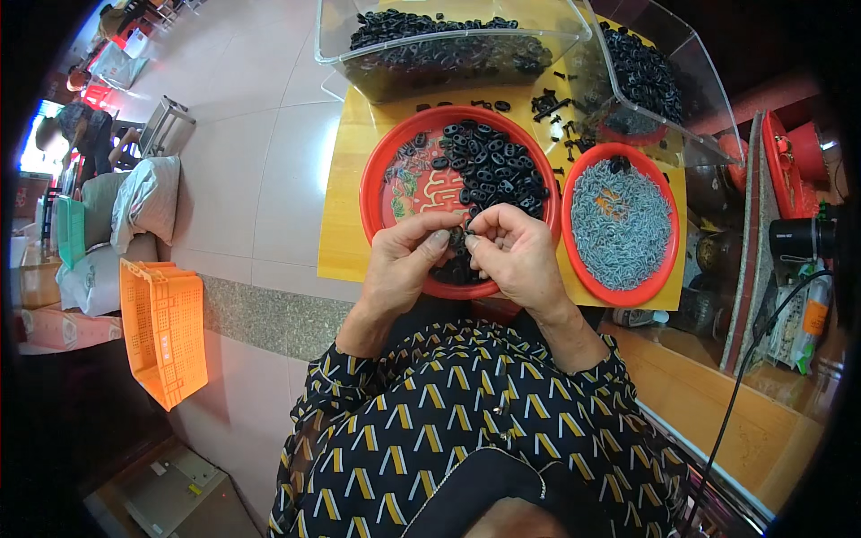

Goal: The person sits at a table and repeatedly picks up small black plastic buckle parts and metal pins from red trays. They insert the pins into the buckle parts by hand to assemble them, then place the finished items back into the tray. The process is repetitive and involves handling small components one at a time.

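My left hand (405,257) and my right hand (518,251) meet over the near half of a round red tray (369,193). Both are closed in a pinch, thumb against forefinger, on a small black part (457,238) that the fingertips partly cover. In the tray lies a heap of black oval pieces with two holes (507,166), and a few loose silver screws (408,166) are at its left side. Close by on the right, a red oval tray (569,220) holds many silver screws (623,224), with a black piece at its far end.
Two clear plastic bins (466,45) (708,99) full of black parts stand on the yellow table (345,215). Loose black pieces (549,106) lie between them and the trays. An orange crate (166,327) is on the floor at left, near stuffed sacks (148,202). Another person (85,134) sits far left.
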`<state>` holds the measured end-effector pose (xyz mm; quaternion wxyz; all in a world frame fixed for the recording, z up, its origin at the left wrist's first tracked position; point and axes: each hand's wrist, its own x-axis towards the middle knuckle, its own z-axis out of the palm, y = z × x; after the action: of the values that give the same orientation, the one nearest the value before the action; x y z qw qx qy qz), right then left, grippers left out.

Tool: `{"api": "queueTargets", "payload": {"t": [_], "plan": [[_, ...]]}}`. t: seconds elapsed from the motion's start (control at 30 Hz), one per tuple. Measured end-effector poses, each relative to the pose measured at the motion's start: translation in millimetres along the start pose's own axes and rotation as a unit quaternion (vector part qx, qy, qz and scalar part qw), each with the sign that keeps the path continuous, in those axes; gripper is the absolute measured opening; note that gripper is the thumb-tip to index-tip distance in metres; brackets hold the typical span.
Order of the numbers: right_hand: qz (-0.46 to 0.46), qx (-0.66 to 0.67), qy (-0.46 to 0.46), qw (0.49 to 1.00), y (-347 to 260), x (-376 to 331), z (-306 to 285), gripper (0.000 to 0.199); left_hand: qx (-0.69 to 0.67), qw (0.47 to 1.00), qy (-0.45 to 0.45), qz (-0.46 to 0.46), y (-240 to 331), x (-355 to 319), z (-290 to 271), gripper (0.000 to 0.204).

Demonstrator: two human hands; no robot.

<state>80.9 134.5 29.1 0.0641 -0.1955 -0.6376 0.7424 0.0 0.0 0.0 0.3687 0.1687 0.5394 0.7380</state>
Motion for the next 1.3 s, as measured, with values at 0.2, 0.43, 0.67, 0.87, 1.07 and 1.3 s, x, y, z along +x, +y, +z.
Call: {"api": "queueTargets", "payload": {"t": [0.2,0.43,0.67,0.87,1.07,1.3], "plan": [[0.009,0.023,0.005,1.0,-1.3,0.7,1.0,0.011,0.036,0.999,0.004,0.013,1.4,-0.5,2.8,0.026],[0.021,0.041,0.001,0.999,0.4,2.0,0.8,0.013,0.029,0.999,-0.002,0.022,-0.3,-1.1,1.3,0.027],[-0.016,0.142,-0.063,0.988,15.3,6.1,-5.1,0.013,0.004,1.0,0.002,0.026,-2.7,-1.3,0.0,0.026],[-0.028,0.18,-0.088,0.979,20.4,8.5,-6.9,0.015,0.042,0.996,-0.009,0.077,2.1,-3.2,6.4,0.023],[-0.041,0.187,-0.126,0.973,22.2,8.9,-15.1,0.011,0.02,0.996,-0.072,0.058,7.8,1.3,3.8,0.021],[-0.053,0.16,-0.125,0.978,16.8,7.4,-14.0,0.008,0.033,0.992,-0.075,0.099,6.4,0.4,4.4,0.021]]}}
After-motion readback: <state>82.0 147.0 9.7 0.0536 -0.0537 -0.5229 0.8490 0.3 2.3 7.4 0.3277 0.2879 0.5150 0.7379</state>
